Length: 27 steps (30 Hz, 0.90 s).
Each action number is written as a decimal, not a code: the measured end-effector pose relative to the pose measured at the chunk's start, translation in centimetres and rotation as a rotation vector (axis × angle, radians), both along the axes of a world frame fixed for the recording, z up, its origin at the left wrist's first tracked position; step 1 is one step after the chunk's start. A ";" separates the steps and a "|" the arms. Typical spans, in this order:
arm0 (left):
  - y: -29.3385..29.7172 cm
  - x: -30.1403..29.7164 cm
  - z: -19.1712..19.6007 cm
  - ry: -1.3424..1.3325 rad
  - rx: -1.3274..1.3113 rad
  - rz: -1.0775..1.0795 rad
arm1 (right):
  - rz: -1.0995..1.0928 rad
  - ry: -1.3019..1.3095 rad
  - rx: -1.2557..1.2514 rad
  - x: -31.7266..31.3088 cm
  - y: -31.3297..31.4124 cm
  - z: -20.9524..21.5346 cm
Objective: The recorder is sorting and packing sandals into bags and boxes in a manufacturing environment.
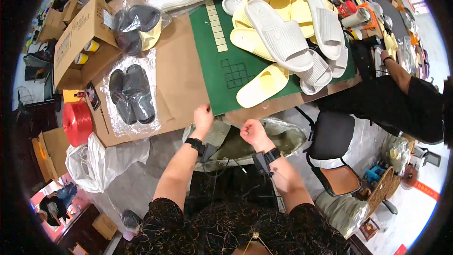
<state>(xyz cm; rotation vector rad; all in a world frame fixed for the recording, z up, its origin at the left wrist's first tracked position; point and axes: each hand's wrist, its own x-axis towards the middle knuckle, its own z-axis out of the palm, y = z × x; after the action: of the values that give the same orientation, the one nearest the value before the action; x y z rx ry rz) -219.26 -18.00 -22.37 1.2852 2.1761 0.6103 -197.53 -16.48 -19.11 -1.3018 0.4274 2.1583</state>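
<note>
**A:** Where are the person's hands, and what are they doing?

**B:** Both reach forward from the lower edge of the view to the near edge of the worktable (181, 73). The left hand (203, 116) is curled nearly closed, its fingers pinching the rim of a clear plastic bag (283, 137) that hangs just below the table edge. The right hand (254, 132) is also closed into a loose fist, gripping the same bag's rim a little lower and to the right. Each wrist wears a black band.

**A:** What is in the bag?

**B:** Something dark and olive-toned; I cannot tell what it is through the plastic.

**A:** What lies near the hands on the table?

**B:** Just beyond the left hand is the corner of a green mat (222, 61). On it, a pale yellow slipper (262, 86) lies nearest, with a heap of white and yellow slippers (288, 23) behind. To the left, a bagged pair of black slippers (131, 95) rests flat on the brown surface, well apart from the hands.

**A:** How much room is there around the hands?

**B:** Bare brown tabletop lies between the bagged black pair and the mat. To the right, a black chair (332, 137) stands near the table edge, and another person's arm (398, 73) rests farther right.
</note>
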 end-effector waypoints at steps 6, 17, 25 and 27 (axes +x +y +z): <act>5.4 -3.3 -1.1 -0.415 0.185 0.344 | 0.005 -0.029 -0.017 0.1 -0.2 0.0; -0.4 -3.8 7.8 0.211 0.306 -0.057 | 0.189 -0.082 0.175 -1.6 -0.4 -6.0; -16.8 -4.9 13.4 -0.096 0.001 -0.072 | 0.423 -0.041 0.125 5.9 1.4 -4.4; -24.4 -7.0 14.8 -0.099 -0.141 0.027 | 0.483 -0.068 0.094 5.0 0.0 -3.5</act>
<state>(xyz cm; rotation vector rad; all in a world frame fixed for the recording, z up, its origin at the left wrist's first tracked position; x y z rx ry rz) -226.26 -42.42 -7.59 1.1309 2.1183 0.5099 -192.55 -16.51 -22.64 -1.5377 -0.0246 2.4730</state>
